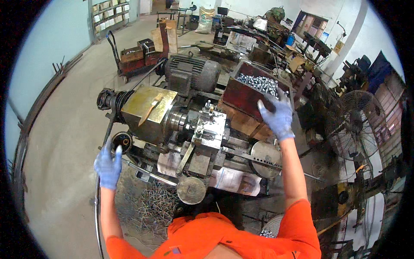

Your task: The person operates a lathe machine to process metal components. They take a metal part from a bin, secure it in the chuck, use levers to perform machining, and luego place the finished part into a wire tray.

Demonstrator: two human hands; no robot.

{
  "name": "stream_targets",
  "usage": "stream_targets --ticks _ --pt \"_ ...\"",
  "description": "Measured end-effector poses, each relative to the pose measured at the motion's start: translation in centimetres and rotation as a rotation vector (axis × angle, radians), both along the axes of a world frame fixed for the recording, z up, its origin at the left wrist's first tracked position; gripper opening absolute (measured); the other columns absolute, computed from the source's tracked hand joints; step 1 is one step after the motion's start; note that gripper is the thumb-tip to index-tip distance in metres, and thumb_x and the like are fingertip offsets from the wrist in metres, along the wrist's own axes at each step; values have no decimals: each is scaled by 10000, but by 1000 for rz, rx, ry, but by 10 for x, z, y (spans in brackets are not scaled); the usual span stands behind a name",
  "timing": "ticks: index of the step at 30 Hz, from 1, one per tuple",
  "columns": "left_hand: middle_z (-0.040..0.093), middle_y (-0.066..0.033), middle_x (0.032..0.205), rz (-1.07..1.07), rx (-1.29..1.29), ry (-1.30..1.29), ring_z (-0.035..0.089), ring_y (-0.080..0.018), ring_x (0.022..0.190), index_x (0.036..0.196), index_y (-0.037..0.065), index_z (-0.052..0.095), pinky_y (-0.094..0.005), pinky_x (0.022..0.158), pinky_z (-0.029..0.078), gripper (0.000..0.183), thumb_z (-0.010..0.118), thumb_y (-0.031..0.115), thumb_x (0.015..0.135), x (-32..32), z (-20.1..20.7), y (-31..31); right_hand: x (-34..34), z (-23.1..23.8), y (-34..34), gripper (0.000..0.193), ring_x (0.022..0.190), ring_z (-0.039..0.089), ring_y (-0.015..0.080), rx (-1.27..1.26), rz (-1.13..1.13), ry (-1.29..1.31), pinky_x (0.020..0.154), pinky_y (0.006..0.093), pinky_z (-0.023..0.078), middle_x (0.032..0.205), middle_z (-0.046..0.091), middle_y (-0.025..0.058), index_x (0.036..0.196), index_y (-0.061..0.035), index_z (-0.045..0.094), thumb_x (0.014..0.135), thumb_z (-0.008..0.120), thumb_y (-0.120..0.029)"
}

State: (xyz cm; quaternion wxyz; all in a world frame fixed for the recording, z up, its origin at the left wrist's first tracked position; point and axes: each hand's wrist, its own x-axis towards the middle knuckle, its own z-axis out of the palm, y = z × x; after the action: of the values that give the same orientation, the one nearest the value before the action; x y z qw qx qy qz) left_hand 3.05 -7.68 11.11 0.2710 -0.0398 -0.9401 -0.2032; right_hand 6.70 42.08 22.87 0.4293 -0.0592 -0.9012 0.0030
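Observation:
My left hand, in a blue glove, is closed around a long thin metal rod at the left of a small lathe. Its thumb points up near a black round wheel. Over the near right edge of a dark red metal bin, my gloved right hand has its fingers apart, with nothing visible in it. Many small shiny metal parts lie in the bin. A wooden-handled brush rests on the lathe's yellowish metal housing.
Behind the housing sits a grey motor. A large caged fan stands at the right. Metal shavings cover the floor below the lathe. A red cart stands farther back, and long bars lie along the left wall.

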Motion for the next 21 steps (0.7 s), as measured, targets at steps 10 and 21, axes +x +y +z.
stream_targets --ticks 10,21 --pt "644 -115 849 -233 -6 170 630 -277 669 1222 132 543 -390 586 489 419 574 334 856 -84 3 90 119 -142 11 246 1037 543 344 -247 40 -275 882 399 443 1130 571 196 847 -82 696 696 722 -274" --pt "607 -129 735 -595 80 226 588 -297 598 1036 71 614 -401 534 457 225 535 205 874 -34 -33 161 189 -201 33 240 860 608 318 -570 -134 -256 771 376 472 927 651 170 771 -33 686 678 738 -247"
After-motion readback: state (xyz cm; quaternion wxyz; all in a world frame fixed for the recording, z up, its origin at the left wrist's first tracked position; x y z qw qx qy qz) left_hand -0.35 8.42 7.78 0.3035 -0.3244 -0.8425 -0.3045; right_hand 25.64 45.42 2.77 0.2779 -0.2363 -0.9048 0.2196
